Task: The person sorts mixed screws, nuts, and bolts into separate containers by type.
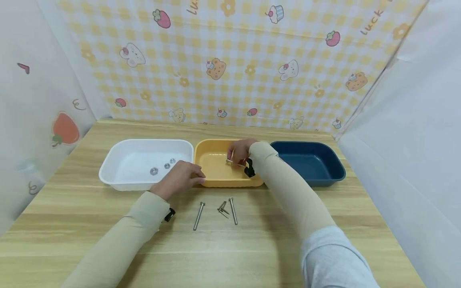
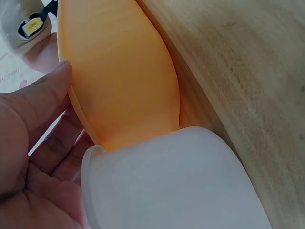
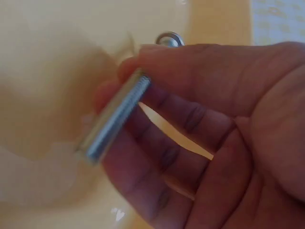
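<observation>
Left hand (image 1: 179, 179) grips the yellow tray (image 1: 227, 183); right hand (image 1: 242, 150) pinches a bolt (image 3: 116, 118) (cloth (image 1: 259, 52) behind far edge of worktop (image 1: 252, 252) reads "luck").

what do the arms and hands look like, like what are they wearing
The left hand and right hand are ungloved. Beige sleeves cover both forearms, and a light grey sleeve shows above the right one. A small black device sits at each wrist; the right one has a yellow panel.
</observation>
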The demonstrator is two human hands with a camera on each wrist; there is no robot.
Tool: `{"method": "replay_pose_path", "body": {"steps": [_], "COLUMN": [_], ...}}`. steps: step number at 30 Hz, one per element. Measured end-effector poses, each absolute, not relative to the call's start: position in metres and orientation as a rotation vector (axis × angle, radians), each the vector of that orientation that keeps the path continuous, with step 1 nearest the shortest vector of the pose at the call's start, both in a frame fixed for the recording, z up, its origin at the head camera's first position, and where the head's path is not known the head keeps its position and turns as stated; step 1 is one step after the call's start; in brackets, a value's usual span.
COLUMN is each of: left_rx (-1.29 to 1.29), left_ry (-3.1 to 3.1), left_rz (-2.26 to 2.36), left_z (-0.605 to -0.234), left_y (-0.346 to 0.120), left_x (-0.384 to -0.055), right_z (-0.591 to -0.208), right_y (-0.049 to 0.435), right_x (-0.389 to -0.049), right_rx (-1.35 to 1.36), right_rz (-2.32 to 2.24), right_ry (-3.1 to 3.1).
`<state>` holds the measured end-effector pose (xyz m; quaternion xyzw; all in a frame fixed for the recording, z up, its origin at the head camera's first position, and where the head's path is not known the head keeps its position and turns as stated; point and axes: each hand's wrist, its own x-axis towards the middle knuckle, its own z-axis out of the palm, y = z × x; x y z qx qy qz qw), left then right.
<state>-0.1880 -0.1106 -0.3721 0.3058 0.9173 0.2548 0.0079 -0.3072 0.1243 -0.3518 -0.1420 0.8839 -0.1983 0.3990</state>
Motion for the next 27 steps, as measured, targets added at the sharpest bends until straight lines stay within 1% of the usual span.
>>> {"method": "replay_pose_path", "body": {"steps": [9,17,21,27], "left_rx": [0.959,0.983,0.976,0.989], "left_ry": [2.864,2.886,2.876,2.876], "left_rz": [0.785,0.79,0.785,0.776], "left_z": [-0.379,-0.375,-0.374,-0.372], "left_y": [-0.111,-0.11,-0.11,-0.11], "left_x": [-0.184,-0.189,-0.189,-0.189], "right_z": [-0.372,-0.377,-0.373,-0.352], "right_y": [0.125,0.127,0.13,0.138], "right_x": [-0.308,-0.316,-0.314,-0.302], "right_rx": [-0.418,-0.355,-0.334,-0.359], "right_rz": [-0.396,-0.435,-0.493,-0.562], "right_ry": [2.262,2.316,2.315,2.324]}}
